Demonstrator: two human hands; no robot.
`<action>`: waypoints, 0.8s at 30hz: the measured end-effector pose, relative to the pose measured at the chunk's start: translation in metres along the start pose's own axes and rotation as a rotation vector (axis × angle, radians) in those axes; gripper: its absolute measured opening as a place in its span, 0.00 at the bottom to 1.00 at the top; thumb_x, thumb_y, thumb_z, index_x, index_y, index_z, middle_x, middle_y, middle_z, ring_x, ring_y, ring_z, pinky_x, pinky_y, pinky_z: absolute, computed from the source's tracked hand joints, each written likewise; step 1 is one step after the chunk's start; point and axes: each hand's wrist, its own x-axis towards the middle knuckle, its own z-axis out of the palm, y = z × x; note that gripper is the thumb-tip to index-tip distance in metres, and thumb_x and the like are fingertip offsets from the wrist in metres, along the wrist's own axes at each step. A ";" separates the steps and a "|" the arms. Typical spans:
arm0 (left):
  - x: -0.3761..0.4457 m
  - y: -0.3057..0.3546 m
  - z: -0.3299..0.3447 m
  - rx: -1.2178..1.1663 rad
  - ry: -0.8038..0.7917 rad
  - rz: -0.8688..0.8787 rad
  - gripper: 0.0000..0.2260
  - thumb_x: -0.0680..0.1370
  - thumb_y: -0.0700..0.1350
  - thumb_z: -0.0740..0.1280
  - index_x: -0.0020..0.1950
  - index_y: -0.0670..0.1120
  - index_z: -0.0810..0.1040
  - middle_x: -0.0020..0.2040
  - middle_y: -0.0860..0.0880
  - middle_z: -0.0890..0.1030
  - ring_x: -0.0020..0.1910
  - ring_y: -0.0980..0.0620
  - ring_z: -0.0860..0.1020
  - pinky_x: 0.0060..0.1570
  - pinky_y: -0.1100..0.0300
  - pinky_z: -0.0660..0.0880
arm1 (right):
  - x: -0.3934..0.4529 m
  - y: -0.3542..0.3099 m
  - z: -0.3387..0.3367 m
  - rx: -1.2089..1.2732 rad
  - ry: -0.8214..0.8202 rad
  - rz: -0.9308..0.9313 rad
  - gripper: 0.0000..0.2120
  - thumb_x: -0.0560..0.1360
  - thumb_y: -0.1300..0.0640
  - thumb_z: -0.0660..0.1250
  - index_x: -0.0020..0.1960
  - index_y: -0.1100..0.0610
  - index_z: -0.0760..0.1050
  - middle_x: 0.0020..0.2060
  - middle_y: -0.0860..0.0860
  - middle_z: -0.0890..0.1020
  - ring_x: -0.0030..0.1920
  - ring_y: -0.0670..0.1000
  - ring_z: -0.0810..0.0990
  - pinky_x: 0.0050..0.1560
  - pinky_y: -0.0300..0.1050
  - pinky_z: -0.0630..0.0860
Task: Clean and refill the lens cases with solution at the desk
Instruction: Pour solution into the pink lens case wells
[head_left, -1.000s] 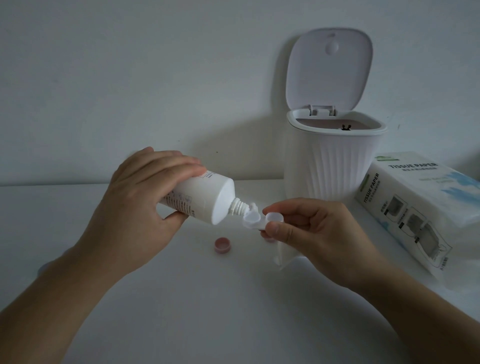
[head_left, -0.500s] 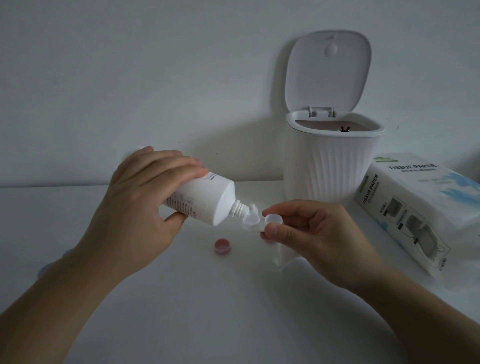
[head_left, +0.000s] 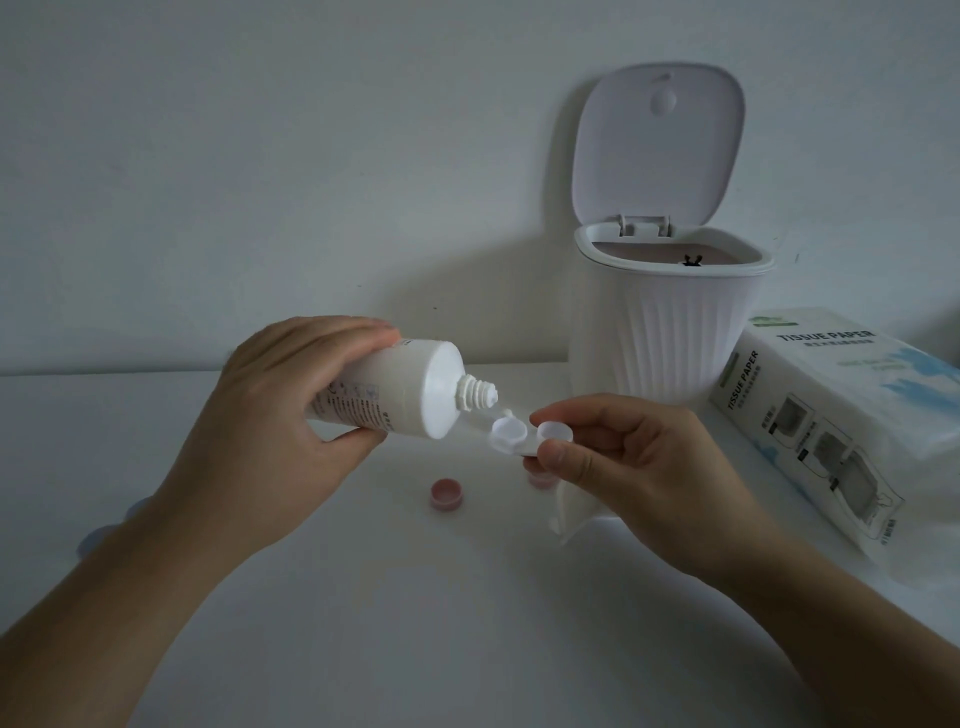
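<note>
My left hand (head_left: 291, 400) grips a white solution bottle (head_left: 410, 389), tipped on its side with its threaded nozzle pointing right, just above and left of a white two-well lens case (head_left: 511, 435). My right hand (head_left: 618, 452) pinches the right end of that case between thumb and fingers and holds it above the desk. Both wells stand uncapped. A pink cap (head_left: 447, 492) lies on the white desk (head_left: 415, 597) below the bottle. A second pink cap (head_left: 540, 478) shows partly under my right thumb.
A white ribbed bin (head_left: 670, 332) with its lid raised stands at the back right against the wall. A pack of tissue paper (head_left: 841, 415) lies to its right. A white tissue (head_left: 569, 519) lies under my right hand. Bluish round things (head_left: 96, 538) peek out by my left forearm.
The bottle's nozzle has lifted slightly away from the left well of the case. Both hands otherwise hold nearly the same place.
</note>
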 end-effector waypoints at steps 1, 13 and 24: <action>-0.001 0.000 0.000 -0.023 -0.001 -0.028 0.31 0.65 0.35 0.83 0.66 0.46 0.80 0.62 0.57 0.78 0.62 0.53 0.75 0.60 0.45 0.77 | 0.000 0.000 0.000 0.010 -0.002 0.001 0.22 0.66 0.36 0.75 0.55 0.47 0.83 0.45 0.52 0.88 0.47 0.55 0.87 0.56 0.63 0.81; -0.008 -0.001 0.007 -0.249 -0.002 -0.314 0.30 0.66 0.45 0.81 0.66 0.59 0.78 0.59 0.67 0.80 0.58 0.72 0.74 0.53 0.81 0.65 | -0.004 -0.004 0.001 -0.208 -0.110 -0.015 0.06 0.74 0.49 0.72 0.51 0.44 0.78 0.44 0.47 0.87 0.44 0.47 0.85 0.45 0.40 0.81; -0.008 -0.004 0.011 -0.362 -0.010 -0.405 0.28 0.66 0.46 0.82 0.62 0.62 0.77 0.56 0.70 0.80 0.58 0.72 0.75 0.52 0.80 0.67 | -0.006 0.002 0.005 -0.488 -0.195 -0.025 0.14 0.66 0.39 0.72 0.49 0.43 0.79 0.43 0.37 0.81 0.44 0.44 0.80 0.47 0.38 0.76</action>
